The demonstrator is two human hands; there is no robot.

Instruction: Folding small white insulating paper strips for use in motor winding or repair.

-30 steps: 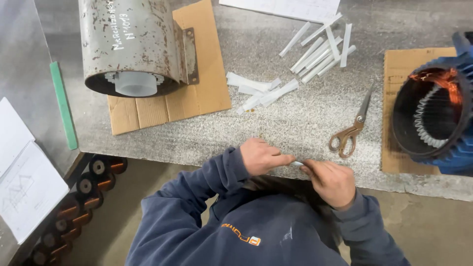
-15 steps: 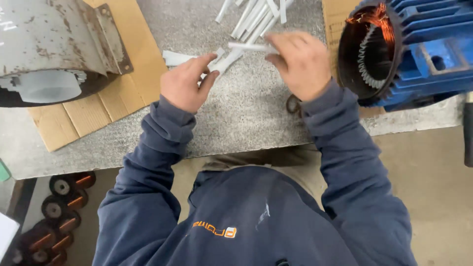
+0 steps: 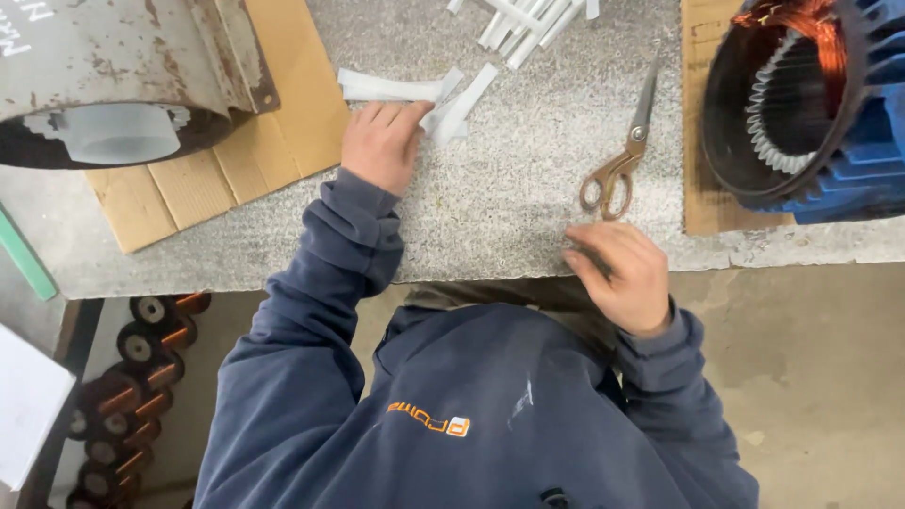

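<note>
A: What changed since half a second ago?

B: Both hands were together at the white strips; they have since parted. The left hand (image 3: 380, 143) rests on the grey counter (image 3: 509, 198), fingertips pinching a few folded white paper strips (image 3: 443, 102) — beside the cardboard sheet (image 3: 283, 123).

A: And the right?

B: The right hand (image 3: 622, 273) sits at the counter's near edge, fingers curled together; I cannot tell whether it holds anything. The scissors (image 3: 627, 151) lie just above it, untouched — near the blue motor housing (image 3: 811, 104).
</note>
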